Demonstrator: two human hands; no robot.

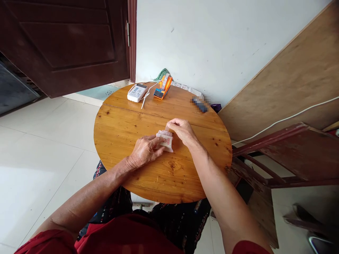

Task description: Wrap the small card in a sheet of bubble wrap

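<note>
A small clear plastic packet (166,140) with pale contents and a red mark lies near the middle of a round wooden table (119,130). My left hand (145,151) rests on the table with its fingers closed on the packet's near left side. From the right, my right hand (182,129) pinches the packet's top edge with fingertips pressed together.
At the table's far edge sit a white device (137,92) with a white cord, an orange tape dispenser (163,87) and a dark small object (200,104). A brown door (66,42) stands at the back left. A wooden board (293,77) and dark wooden frame (288,155) crowd the right.
</note>
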